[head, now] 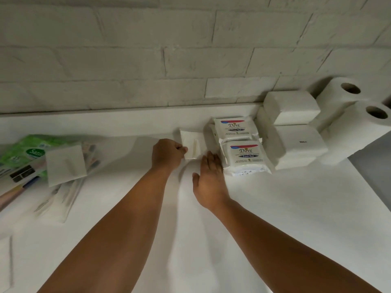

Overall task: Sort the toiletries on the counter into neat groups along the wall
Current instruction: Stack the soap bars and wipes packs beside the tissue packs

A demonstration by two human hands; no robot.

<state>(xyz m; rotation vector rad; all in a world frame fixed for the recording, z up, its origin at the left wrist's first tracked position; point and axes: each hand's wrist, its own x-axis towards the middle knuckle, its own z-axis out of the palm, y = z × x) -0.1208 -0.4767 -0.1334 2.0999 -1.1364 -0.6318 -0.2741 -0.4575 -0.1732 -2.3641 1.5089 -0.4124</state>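
Observation:
A small white sachet (pixel 191 143) lies flat on the white counter (pixel 275 208) near the wall. My left hand (pixel 168 154) pinches its left edge with curled fingers. My right hand (pixel 209 178) lies flat on the counter with straight fingers, just below the sachet and touching the left side of the nearer Dove wipes pack (pixel 246 158). A second Dove pack (pixel 234 127) sits behind it. White tissue packs (pixel 293 106) and two toilet rolls (pixel 342 96) stand further right against the wall.
At the left lies a loose pile: a green Sanita pack (pixel 25 151), another white sachet (pixel 65 164), toothbrushes in clear wrappers (pixel 63 197). The brick wall (pixel 148 60) runs along the back. The counter's right edge (pixel 359 166) drops off beside the rolls.

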